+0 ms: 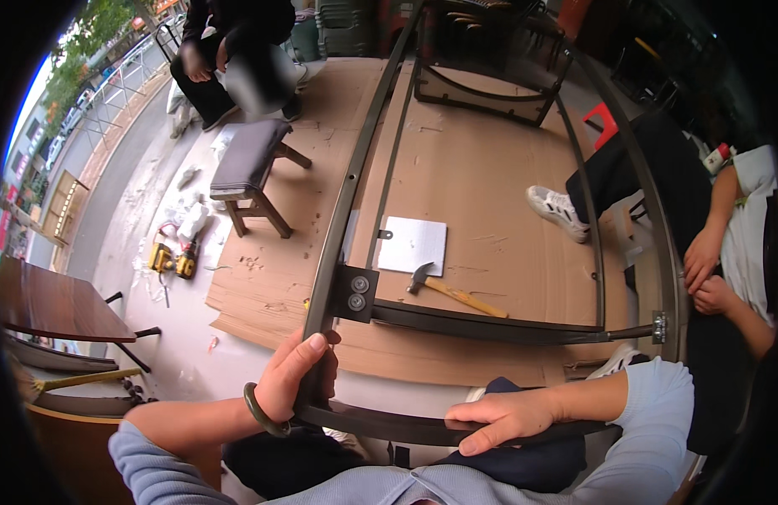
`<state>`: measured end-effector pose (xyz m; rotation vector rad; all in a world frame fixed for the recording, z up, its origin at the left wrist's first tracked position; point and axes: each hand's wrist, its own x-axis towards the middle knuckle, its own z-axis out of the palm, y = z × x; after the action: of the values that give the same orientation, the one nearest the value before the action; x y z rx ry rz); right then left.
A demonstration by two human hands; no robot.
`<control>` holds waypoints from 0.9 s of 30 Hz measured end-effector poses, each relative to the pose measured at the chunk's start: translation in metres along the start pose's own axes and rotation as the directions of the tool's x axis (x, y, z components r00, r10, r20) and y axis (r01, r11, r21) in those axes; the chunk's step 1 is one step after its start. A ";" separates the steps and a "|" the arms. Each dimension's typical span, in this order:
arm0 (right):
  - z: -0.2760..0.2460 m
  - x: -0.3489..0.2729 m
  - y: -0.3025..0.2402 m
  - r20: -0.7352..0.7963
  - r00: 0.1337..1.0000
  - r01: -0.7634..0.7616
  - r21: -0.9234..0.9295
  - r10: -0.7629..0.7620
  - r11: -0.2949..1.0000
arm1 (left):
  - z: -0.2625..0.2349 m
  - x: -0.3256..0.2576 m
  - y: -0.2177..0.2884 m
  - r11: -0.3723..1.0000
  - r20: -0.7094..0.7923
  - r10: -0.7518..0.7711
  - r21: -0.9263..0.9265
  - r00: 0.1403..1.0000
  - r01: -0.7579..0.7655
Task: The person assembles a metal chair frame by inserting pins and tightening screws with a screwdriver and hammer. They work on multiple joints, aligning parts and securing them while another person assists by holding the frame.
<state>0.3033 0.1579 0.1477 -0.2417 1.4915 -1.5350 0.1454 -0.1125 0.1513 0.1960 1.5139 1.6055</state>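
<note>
A large dark metal frame (332, 244) stands in front of me, its long rails running away from me. My left hand (292, 374), with a dark green bangle at the wrist, is closed round its near left corner. My right hand (511, 414) lies over the near end bar (376, 427), with the thumb on the near side and the fingers on the far side. Ahead of my left hand, a square bracket plate (355, 294) with two bolts joins the left rail to a cross bar (490, 326). A claw hammer (460, 295) lies inside the frame, beside a white square sheet (412, 246).
Flattened cardboard (490, 151) covers the floor. Left are a padded stool (253, 160), two yellow-black power drills (174, 259) and a brown tabletop (56, 299). One person (717, 252) sits close at the right, another (237, 50) at the far left. A red stool (604, 122) stands beyond.
</note>
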 end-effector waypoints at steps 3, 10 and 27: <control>-0.002 0.000 0.005 0.016 0.998 0.057 -0.071 -0.056 0.996 | -0.001 -0.002 0.010 0.976 -0.008 -0.096 0.194 0.995 0.095; -0.008 0.003 -0.019 0.088 0.990 -0.092 -0.207 0.112 0.974 | -0.016 0.015 0.055 0.482 0.057 -0.401 0.862 0.914 0.158; 0.050 -0.001 -0.054 -0.639 0.753 -0.577 -0.525 0.158 0.625 | -0.005 0.268 0.136 0.978 -0.098 -0.005 0.209 0.995 0.025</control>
<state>0.3135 0.1141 0.2068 0.1108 2.3803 -0.6124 -0.0816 0.0848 0.1489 0.2258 1.7564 1.4601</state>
